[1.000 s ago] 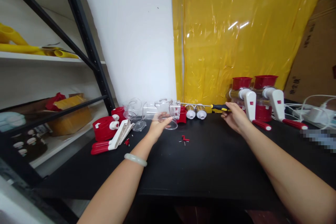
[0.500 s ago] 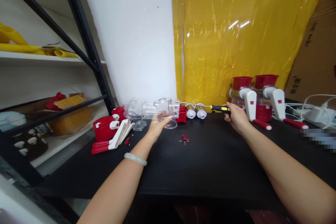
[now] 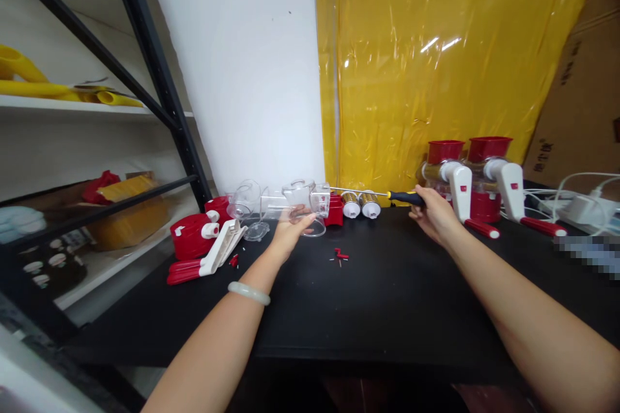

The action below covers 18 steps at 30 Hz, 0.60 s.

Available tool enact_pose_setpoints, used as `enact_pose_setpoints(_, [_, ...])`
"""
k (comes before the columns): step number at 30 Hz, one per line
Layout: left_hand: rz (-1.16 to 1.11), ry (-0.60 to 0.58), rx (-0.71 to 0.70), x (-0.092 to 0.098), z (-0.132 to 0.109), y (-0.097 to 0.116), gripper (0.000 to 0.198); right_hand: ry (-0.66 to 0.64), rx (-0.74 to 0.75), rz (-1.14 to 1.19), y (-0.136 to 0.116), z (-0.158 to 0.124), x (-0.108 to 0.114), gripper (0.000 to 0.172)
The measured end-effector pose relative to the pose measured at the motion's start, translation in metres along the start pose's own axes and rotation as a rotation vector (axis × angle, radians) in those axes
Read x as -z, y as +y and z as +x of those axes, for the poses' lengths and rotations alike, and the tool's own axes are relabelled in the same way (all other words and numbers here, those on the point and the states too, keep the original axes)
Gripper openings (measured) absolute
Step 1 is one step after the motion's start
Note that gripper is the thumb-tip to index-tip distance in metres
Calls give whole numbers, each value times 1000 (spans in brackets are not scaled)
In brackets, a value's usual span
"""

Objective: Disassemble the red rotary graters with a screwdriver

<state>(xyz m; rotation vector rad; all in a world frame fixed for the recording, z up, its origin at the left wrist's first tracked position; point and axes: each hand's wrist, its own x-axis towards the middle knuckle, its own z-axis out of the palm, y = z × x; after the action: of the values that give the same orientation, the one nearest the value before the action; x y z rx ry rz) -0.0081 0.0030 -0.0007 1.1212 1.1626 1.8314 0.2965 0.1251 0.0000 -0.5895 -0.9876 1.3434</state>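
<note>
My left hand (image 3: 295, 230) is closed around a clear plastic grater body (image 3: 300, 193), which lies on its side just above the black table. In my right hand (image 3: 434, 211) is a yellow-and-black screwdriver (image 3: 405, 197), its long shaft pointing left. The tip reaches the right end of the clear body; whether it touches a screw is too small to tell. Below them on the table lie a small red part (image 3: 340, 254) and several tiny screws or pins. Behind the shaft stand two drum graters (image 3: 371, 204) with white ends, beside a red piece (image 3: 335, 209).
Two assembled rotary graters (image 3: 484, 187) with white crank arms stand at the right, near white cables (image 3: 588, 206). At the left are red bases (image 3: 191, 237), white-and-red crank handles (image 3: 220, 250) and another clear body (image 3: 245, 200). A black shelf frame (image 3: 150, 51) rises at the left.
The view has shifted very slightly. My right hand's fingers have changed their hold a little on the screwdriver handle, which looks turned. The clear body stays in my left hand.
</note>
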Motion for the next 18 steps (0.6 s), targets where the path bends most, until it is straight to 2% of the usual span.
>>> enact_pose_setpoints(3, [2,-11,7,0,0,1,58,-43,-49,230,-9,-5,-2,25])
enact_pose_setpoints(5, [7,-11,10,-1,0,1,59,-78,-84,262,-14,-7,-2,20])
enact_pose_setpoints(6, [9,-9,11,-1,0,1,59,-72,-90,239,-14,-7,-1,19])
enact_pose_setpoints(9, [19,-3,14,-1,1,1,61,27,-67,64,-9,-3,-1,37])
enact_pose_setpoints(10, [22,-8,16,-1,0,1,61,63,-53,10,-7,-2,-1,37])
enact_pose_setpoints(12, [25,-20,14,-1,0,1,60,91,-28,10,-5,-1,-1,24])
enact_pose_setpoints(14, [26,-29,16,-2,-1,1,60,58,-38,143,-7,-1,0,8])
enact_pose_setpoints(16, [30,-27,25,-2,-2,1,61,8,-54,286,-11,-3,1,11])
enact_pose_setpoints(18, [33,-21,32,-3,-2,2,61,-25,-58,331,-14,-5,1,10])
